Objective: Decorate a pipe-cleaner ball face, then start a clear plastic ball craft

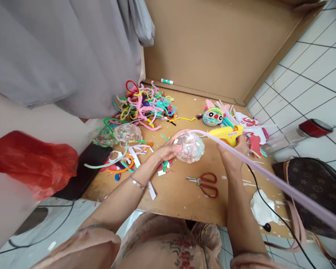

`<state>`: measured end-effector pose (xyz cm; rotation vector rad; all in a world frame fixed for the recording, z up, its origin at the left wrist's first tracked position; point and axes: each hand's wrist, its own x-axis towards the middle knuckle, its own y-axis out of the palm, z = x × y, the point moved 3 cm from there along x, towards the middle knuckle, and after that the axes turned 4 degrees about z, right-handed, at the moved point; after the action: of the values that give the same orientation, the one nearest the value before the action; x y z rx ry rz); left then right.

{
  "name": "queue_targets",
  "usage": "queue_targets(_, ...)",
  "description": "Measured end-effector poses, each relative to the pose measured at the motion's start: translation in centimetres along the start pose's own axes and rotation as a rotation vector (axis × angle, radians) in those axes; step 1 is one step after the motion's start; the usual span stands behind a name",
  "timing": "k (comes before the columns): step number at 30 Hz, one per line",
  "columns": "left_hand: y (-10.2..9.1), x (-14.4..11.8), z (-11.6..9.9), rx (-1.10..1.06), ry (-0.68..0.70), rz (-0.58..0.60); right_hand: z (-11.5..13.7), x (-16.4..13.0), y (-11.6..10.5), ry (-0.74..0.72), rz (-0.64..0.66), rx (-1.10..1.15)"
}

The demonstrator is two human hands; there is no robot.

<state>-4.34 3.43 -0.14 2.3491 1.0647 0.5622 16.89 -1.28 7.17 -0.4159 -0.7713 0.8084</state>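
My left hand (170, 147) is closed around a clear plastic ball (190, 148) with bits of colour on it, held over the table. A long pale purple pipe cleaner (257, 164) runs from the top of the ball toward the lower right, passing in front of my right arm. In my right hand (234, 152) is a yellow glue gun (225, 134), its nozzle pointing left at the ball. Whether the nozzle touches the ball is hard to make out. Red-handled scissors (205, 184) lie on the table below the ball, between my forearms.
Tangled pipe cleaners (145, 104) and more clear balls (127, 132) lie at the left. A decorated face ball (213, 116) sits behind the glue gun. A glue stick (167, 81) lies at the back. To the right are a bottle (299, 134), a brown bag (316, 190) and a black cord (266, 201).
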Motion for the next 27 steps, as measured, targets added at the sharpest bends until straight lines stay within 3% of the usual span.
queue_targets(8, 0.5, 0.0, 0.2, 0.034, -0.038, 0.046, -1.0, -2.0, 0.5, 0.016, -0.014, 0.032)
queue_targets(12, 0.9, 0.0, -0.1, 0.052, -0.041, 0.072, -1.0, -2.1, 0.5, 0.037, 0.017, 0.063)
queue_targets(23, 0.9, -0.1, 0.2, 0.019, -0.066, 0.087, -0.9, -2.0, 0.2, -0.042, -0.101, 0.003)
queue_targets(27, 0.8, 0.0, 0.2, 0.012, -0.056, 0.089, -1.1, -1.9, 0.3, -0.052, -0.069, 0.062)
